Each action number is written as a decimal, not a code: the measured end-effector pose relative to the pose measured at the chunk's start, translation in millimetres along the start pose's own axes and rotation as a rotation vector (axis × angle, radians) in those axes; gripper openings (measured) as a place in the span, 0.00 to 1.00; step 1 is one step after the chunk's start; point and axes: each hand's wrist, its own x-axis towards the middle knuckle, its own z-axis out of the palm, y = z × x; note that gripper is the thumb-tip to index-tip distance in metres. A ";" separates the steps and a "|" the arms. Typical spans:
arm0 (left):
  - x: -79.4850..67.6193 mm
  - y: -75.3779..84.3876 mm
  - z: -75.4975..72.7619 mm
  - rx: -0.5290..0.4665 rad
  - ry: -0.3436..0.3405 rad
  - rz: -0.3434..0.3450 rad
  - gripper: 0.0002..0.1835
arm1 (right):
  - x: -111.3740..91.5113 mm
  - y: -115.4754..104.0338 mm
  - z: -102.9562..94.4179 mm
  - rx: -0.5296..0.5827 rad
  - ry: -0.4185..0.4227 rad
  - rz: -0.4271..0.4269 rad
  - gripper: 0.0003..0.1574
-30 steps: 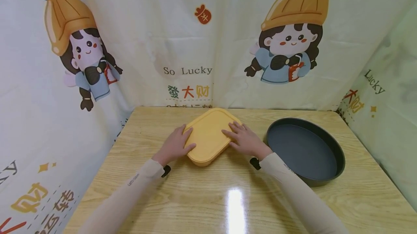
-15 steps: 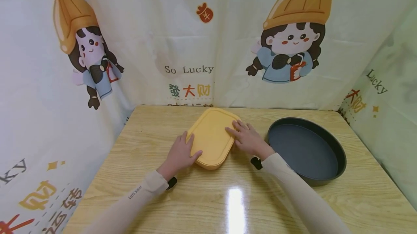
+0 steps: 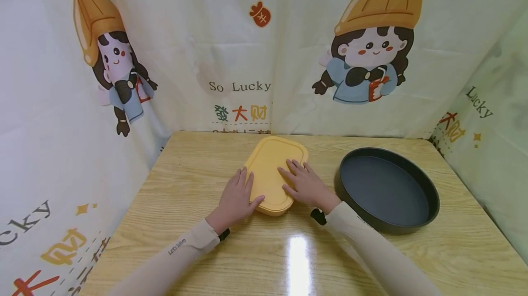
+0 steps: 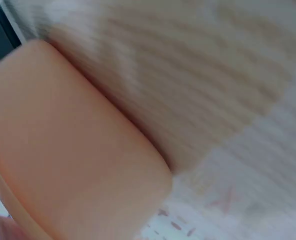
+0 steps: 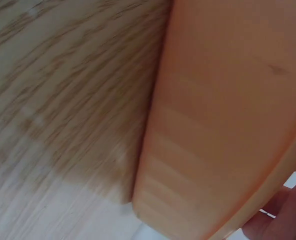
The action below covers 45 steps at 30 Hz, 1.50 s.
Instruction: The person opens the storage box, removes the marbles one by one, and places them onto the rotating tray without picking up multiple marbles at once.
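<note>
A yellow lidded food container (image 3: 270,179) lies on the wooden table, slightly angled, its lid on top. My left hand (image 3: 235,197) rests along its left front edge, fingers stretched and thumb over the front of the lid. From the right, my right hand (image 3: 307,183) touches the lid with spread fingers. In the left wrist view the container's side wall (image 4: 78,145) fills the lower left. The right wrist view has the container's wall (image 5: 213,115) close up, with a few fingertips (image 5: 283,215) by the lid rim.
A round dark grey pan (image 3: 385,190) stands to the right of the container, close to the right wrist. The wooden table (image 3: 255,259) reaches back to a printed curtain (image 3: 297,67), which also hangs along both sides.
The container has turned so its long axis points more nearly away from me. My left hand has moved right with its near end; my right hand has shifted slightly left over the lid.
</note>
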 end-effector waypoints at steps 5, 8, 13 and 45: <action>6.6 -7.5 -1.6 0.012 -0.058 0.213 0.38 | -0.8 7.3 1.4 0.012 0.011 -0.038 0.34; 9.2 -6.5 -0.9 -0.027 -0.069 0.293 0.38 | -1.6 15.2 0.5 0.025 0.004 -0.064 0.34; 10.1 5.4 1.5 -0.017 -0.034 0.319 0.37 | -1.2 29.9 -2.0 0.067 -0.026 -0.109 0.34; 26.0 45.6 3.3 0.089 0.302 0.432 0.13 | -4.4 50.9 -4.2 0.169 0.006 -0.089 0.32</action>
